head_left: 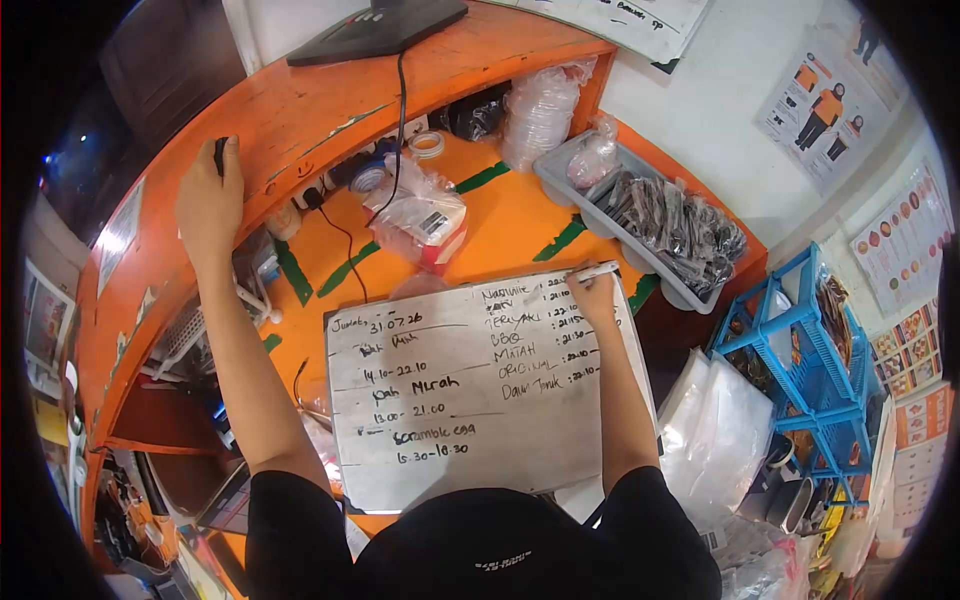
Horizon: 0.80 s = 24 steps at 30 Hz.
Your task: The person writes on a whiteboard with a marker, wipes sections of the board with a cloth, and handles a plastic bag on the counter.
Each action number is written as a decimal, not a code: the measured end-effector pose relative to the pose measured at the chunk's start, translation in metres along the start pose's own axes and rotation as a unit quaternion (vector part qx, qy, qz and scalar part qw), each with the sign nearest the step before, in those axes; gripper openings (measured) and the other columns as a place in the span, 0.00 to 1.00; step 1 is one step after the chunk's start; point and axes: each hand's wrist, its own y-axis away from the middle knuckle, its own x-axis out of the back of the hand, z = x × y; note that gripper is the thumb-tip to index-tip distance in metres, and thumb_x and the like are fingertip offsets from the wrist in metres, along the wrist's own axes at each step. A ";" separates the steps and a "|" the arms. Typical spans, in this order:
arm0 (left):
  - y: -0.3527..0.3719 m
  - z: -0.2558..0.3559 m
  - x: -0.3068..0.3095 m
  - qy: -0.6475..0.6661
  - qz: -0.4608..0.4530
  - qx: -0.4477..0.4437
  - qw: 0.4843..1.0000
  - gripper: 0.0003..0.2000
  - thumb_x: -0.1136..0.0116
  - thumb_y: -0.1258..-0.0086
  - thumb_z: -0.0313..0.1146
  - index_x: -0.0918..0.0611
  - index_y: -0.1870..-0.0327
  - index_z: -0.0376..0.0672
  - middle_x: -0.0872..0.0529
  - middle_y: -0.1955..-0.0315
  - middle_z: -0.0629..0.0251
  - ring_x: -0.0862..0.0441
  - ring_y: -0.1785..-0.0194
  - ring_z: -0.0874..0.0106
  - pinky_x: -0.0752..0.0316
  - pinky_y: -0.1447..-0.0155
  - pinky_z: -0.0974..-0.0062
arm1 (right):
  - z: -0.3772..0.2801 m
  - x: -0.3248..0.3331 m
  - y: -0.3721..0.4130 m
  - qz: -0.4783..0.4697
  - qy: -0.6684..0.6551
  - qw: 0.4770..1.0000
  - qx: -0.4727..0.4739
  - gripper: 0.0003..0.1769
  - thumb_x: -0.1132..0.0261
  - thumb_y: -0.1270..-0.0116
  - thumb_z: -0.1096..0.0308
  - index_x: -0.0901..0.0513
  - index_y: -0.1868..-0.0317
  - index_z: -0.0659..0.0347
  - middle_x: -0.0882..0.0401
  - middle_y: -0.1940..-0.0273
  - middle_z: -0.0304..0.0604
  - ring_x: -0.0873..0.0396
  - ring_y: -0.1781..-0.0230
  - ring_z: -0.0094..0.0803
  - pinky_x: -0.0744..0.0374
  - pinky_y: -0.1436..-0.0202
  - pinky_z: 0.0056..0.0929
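Note:
A whiteboard [540,450] with handwritten names and times in black lies tilted in front of me, its lower edge close to my body. At its upper right corner my right hand [592,292] is closed around a white marker [600,270], next to the top row of times. My left hand [212,200] is raised at the left, over the edge of the orange counter shelf [330,100]. Its fingers are closed on a small black object [220,155], mostly hidden, whose kind I cannot make out.
Behind the board, the orange desk [500,225] holds a plastic-wrapped box [430,215] and tape rolls [426,146]. A grey bin [665,265] of black packaged items stands at the right, near a blue rack [800,340] and clear plastic bags [715,420]. A black cable [403,110] hangs off the shelf.

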 end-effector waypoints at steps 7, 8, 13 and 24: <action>-0.001 0.002 0.001 -0.017 -0.027 0.018 0.999 0.23 0.58 0.28 0.49 0.22 0.51 0.36 0.18 0.60 0.43 0.21 0.54 0.49 0.28 0.52 0.58 | 0.042 0.027 -0.024 0.086 -0.034 0.995 -0.024 0.09 0.32 0.50 0.73 0.24 0.72 0.65 0.26 0.74 0.44 0.26 0.73 0.33 0.28 0.68 0.31; -0.001 0.000 -0.001 -0.016 -0.025 0.019 0.999 0.23 0.58 0.28 0.49 0.22 0.51 0.36 0.18 0.60 0.43 0.21 0.54 0.49 0.28 0.52 0.58 | 0.038 0.030 -0.022 0.070 -0.045 0.996 -0.039 0.09 0.32 0.50 0.73 0.24 0.72 0.65 0.26 0.74 0.44 0.27 0.73 0.33 0.28 0.67 0.31; 0.002 0.001 -0.001 -0.012 0.010 -0.001 1.000 0.22 0.58 0.27 0.49 0.22 0.53 0.36 0.18 0.61 0.44 0.21 0.54 0.49 0.28 0.52 0.58 | 0.038 0.031 -0.018 0.054 -0.019 0.997 -0.050 0.09 0.32 0.49 0.72 0.24 0.71 0.64 0.28 0.73 0.44 0.29 0.73 0.33 0.29 0.65 0.31; 0.002 0.002 -0.001 -0.003 0.010 -0.002 1.000 0.22 0.57 0.27 0.48 0.22 0.56 0.35 0.18 0.65 0.44 0.21 0.58 0.49 0.28 0.55 0.58 | 0.044 0.029 -0.017 0.054 0.013 0.998 -0.042 0.09 0.31 0.50 0.71 0.24 0.72 0.64 0.30 0.73 0.43 0.30 0.71 0.33 0.29 0.65 0.32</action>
